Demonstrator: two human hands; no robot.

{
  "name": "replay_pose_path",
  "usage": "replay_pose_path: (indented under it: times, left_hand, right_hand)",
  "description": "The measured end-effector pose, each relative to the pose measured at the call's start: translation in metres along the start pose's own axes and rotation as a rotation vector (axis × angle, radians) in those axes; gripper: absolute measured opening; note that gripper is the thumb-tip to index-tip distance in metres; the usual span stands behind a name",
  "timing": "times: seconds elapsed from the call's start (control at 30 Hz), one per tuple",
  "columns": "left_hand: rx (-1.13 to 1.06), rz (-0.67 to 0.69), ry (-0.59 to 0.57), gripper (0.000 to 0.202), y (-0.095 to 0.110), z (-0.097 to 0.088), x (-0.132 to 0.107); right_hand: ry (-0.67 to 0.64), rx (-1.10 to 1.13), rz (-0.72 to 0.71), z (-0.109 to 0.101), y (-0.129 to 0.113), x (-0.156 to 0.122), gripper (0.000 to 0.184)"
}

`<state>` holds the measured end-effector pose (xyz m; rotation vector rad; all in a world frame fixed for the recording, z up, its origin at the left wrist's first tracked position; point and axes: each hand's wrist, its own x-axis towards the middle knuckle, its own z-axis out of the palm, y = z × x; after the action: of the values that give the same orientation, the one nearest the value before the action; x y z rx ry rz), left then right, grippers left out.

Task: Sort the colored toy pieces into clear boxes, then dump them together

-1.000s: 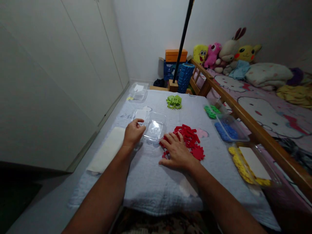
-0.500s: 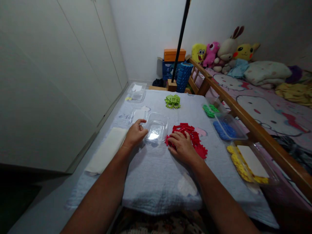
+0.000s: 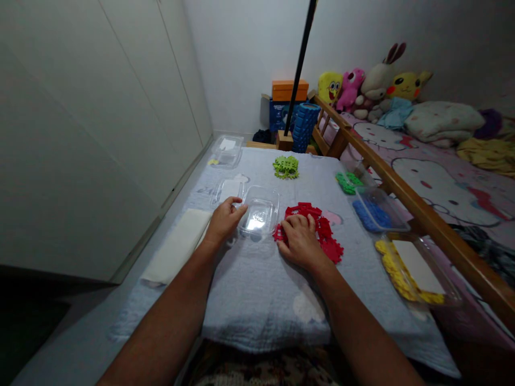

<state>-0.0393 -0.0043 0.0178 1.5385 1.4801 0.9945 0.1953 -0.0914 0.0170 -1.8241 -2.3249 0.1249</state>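
Note:
My left hand [image 3: 226,221] is at the near left side of a clear plastic container [image 3: 261,217], with thumb and index finger closed at its rim. The container stands upright on the cloth with nothing visible inside. On the right, my right hand [image 3: 300,238] lies palm down over a heap of red interlocking plastic pieces [image 3: 330,241]. Its fingers are bent but apart, the tips touching the pieces; the hand covers part of the heap. Just beyond my left hand lies a clear lid [image 3: 230,188] with a white label.
A folded cream cloth [image 3: 177,246] lies on the left. Light-green pieces [image 3: 286,167] sit farther back. Along the right edge are containers of green pieces [image 3: 349,183], blue pieces [image 3: 372,215] and yellow pieces [image 3: 396,273], beside a wooden bed rail [image 3: 406,193]. Another clear container [image 3: 229,153] stands at the back left.
The fingers of my right hand have curled slightly more over the red pieces. My left hand stays at the container, its thumb a little closer to the rim.

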Motion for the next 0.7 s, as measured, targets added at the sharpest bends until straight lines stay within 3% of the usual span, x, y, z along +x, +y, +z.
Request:
replay_pose_path:
  times: [0.27, 0.7]
  left_hand:
    - [-0.133, 0.003, 0.05, 0.037, -0.003, 0.006, 0.001]
    - [-0.206, -0.041, 0.03, 0.053, -0.007, 0.008, 0.001]
  right_hand:
    - [-0.041, 0.126, -0.064, -0.006, 0.003, -0.001, 0.038]
    - [-0.064, 0.392, -0.18, -0.042, 0.025, -0.001, 0.05]
